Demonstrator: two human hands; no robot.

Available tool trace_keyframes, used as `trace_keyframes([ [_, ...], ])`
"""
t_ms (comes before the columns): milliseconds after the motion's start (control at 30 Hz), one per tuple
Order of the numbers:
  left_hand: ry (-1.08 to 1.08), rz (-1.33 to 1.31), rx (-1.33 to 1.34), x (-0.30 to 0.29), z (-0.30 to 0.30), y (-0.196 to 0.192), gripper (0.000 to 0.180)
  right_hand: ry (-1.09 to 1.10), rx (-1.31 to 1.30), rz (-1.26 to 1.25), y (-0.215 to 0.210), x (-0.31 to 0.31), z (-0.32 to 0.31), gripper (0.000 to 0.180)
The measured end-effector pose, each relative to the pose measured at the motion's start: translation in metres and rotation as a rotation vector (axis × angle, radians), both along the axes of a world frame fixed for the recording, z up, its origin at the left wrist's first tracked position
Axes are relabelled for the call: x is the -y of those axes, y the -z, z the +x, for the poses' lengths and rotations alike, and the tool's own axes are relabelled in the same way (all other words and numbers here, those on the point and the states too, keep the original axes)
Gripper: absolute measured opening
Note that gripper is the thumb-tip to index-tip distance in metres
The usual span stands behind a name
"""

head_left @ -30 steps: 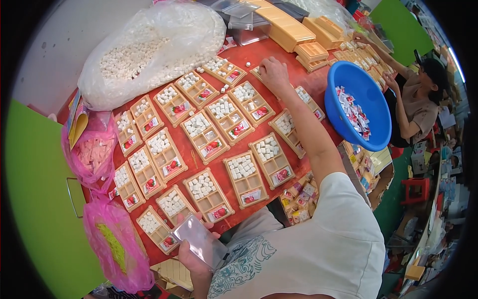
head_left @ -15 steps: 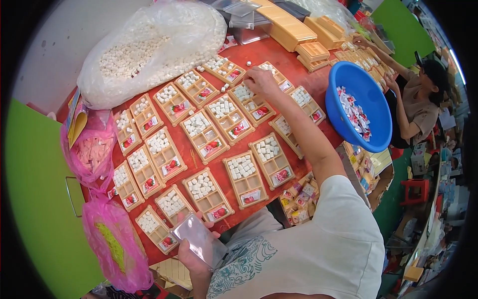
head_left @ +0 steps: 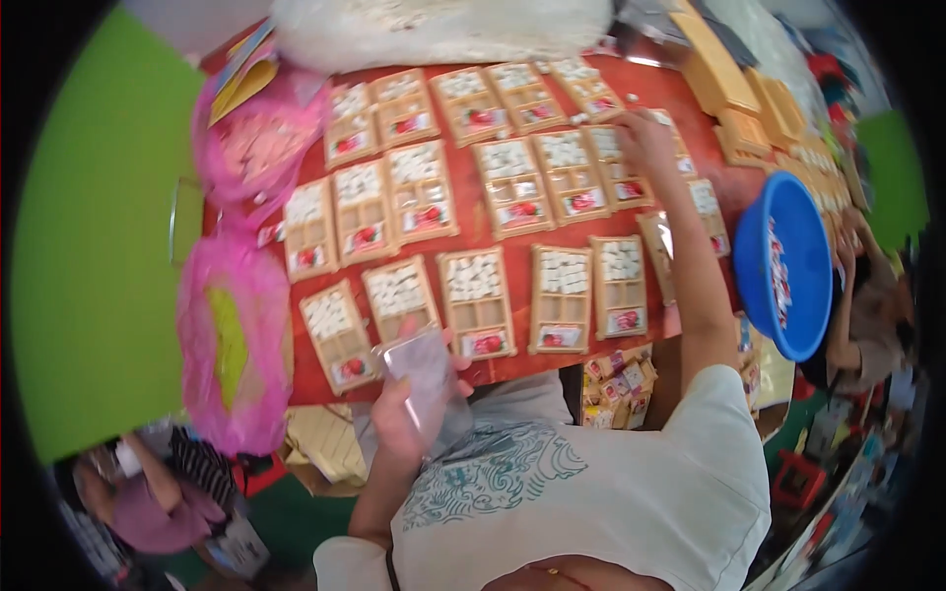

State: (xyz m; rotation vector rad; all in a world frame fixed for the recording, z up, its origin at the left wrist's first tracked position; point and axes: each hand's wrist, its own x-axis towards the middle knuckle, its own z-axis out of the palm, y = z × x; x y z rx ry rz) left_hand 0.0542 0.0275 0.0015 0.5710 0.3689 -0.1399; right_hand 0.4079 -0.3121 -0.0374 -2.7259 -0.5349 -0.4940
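Observation:
Several small wooden boxes (head_left: 476, 301) with white pieces and a red-and-white packet each lie in rows on a red table (head_left: 473, 229). My left hand (head_left: 409, 412) holds a stack of clear plastic lids (head_left: 426, 372) near the table's front edge. My right hand (head_left: 645, 139) reaches far out over the boxes at the right of the back rows, fingers down on a box (head_left: 618, 167); what it holds is hidden.
A blue basin (head_left: 788, 266) of small packets stands at the right. Pink bags (head_left: 233, 345) lie at the left, a big clear bag of white pieces (head_left: 443, 30) at the back. Stacked wooden boxes (head_left: 734, 94) sit far right. Another person (head_left: 872, 315) sits beyond the basin.
The view has swung and come closer to the table. My right hand has shifted from the back rows to a box further right. My left hand keeps the lids.

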Motion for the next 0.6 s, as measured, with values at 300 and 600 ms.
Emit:
trace_keyframes([
  [300, -0.004, -0.120, 0.138, -0.003, 0.001, -0.003, 0.073, -0.056, 0.090, -0.011, -0.042, -0.055, -0.062, 0.021],
  [600, -0.099, 0.129, 0.193, 0.027, 0.010, -0.036, 0.073, -0.681, -0.731, 0.639, -0.067, -0.183, -0.303, 0.096],
])
